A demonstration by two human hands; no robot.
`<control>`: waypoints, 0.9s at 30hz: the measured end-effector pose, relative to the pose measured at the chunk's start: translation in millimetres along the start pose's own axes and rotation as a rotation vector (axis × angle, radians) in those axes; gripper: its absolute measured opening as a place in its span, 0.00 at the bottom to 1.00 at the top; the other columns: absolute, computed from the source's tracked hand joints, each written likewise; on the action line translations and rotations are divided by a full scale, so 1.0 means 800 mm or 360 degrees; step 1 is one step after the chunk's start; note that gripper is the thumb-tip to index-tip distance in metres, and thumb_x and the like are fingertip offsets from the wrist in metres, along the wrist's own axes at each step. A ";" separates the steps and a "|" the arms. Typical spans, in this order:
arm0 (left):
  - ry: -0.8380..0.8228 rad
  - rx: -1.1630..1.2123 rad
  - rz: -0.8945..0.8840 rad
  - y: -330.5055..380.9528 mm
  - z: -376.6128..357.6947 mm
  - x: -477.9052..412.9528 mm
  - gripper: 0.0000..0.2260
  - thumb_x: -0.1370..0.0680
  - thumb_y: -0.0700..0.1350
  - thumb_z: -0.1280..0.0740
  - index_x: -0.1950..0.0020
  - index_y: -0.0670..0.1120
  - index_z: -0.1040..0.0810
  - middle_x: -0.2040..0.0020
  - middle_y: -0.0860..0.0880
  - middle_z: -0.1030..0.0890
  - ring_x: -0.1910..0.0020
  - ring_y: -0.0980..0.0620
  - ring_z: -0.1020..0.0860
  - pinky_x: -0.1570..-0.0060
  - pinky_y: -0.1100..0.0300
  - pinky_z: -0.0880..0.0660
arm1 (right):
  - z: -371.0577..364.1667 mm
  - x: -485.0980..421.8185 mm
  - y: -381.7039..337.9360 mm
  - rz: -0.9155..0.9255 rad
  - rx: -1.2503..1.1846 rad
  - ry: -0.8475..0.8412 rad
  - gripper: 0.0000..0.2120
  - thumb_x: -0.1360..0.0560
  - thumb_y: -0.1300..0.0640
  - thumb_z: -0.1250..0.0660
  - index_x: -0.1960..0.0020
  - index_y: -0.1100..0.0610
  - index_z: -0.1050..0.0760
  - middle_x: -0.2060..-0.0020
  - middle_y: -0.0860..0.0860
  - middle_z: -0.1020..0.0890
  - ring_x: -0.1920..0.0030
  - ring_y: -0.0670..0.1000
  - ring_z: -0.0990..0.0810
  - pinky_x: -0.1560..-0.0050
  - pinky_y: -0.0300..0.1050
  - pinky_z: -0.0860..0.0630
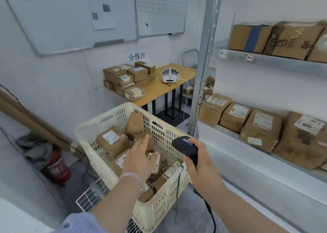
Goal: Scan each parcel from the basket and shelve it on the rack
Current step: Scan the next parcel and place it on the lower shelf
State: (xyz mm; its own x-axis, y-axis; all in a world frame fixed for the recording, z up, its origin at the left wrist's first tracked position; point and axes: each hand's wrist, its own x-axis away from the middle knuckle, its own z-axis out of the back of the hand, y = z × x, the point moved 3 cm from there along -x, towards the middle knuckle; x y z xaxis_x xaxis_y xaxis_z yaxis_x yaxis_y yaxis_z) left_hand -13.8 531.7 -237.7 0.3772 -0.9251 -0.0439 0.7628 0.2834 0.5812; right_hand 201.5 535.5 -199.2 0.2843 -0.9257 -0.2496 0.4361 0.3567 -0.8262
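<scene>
Some parcels (261, 126) were shelved on the rack (265, 62), many left in the basket (106, 116) — left grip (139, 156) spread open above them, empty; scanner (184, 146) clasped in the right grip (199, 162).

Brown labelled parcels (112, 141) lie jumbled in the cream slatted basket (92, 129).

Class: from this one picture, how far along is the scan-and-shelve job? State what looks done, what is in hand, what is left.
Done: shelved parcels sit on the rack. In hand: the right hand grips the scanner; the open left hand reaches over the basket, holding nothing. Left: several basket parcels, not yet shelved.
</scene>
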 end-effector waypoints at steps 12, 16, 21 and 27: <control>-0.0161 -0.0088 0.0316 -0.054 -0.064 -0.069 0.34 0.21 0.63 0.38 0.20 0.63 0.53 0.19 0.54 0.45 0.21 0.48 0.43 0.27 0.47 0.36 | -0.039 -0.098 0.070 -0.0064 -0.0019 -0.0194 0.22 0.20 0.56 0.35 0.37 0.34 0.39 0.44 0.24 0.34 0.44 0.42 0.24 0.49 0.29 0.28; -0.0282 -0.0144 0.0426 -0.075 -0.097 -0.085 0.34 0.21 0.63 0.39 0.20 0.62 0.53 0.19 0.54 0.45 0.22 0.46 0.44 0.26 0.43 0.40 | -0.054 -0.131 0.104 -0.0156 -0.0011 -0.0243 0.22 0.19 0.54 0.36 0.37 0.32 0.41 0.43 0.38 0.26 0.47 0.44 0.22 0.55 0.26 0.30; -0.0406 -0.0114 0.0546 -0.113 -0.127 -0.108 0.34 0.20 0.61 0.37 0.19 0.61 0.52 0.19 0.55 0.46 0.21 0.46 0.46 0.25 0.43 0.42 | -0.090 -0.157 0.133 -0.0270 -0.0034 -0.0390 0.21 0.19 0.55 0.37 0.38 0.32 0.40 0.41 0.44 0.25 0.48 0.46 0.22 0.50 0.38 0.27; -0.0615 -0.0253 0.0587 -0.157 -0.175 -0.158 0.35 0.21 0.60 0.37 0.20 0.62 0.53 0.19 0.53 0.49 0.21 0.45 0.46 0.26 0.44 0.42 | -0.137 -0.200 0.147 -0.0393 -0.0032 -0.0413 0.25 0.19 0.53 0.37 0.43 0.23 0.42 0.44 0.34 0.27 0.47 0.39 0.24 0.51 0.33 0.29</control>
State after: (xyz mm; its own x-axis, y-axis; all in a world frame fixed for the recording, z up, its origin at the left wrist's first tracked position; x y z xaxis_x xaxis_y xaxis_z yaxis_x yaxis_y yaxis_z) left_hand -83.6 648.7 -419.0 0.4371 -0.7742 0.4579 0.6976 0.6131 0.3708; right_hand 113.7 711.6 -312.1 0.3808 -0.9199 0.0932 0.5026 0.1213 -0.8559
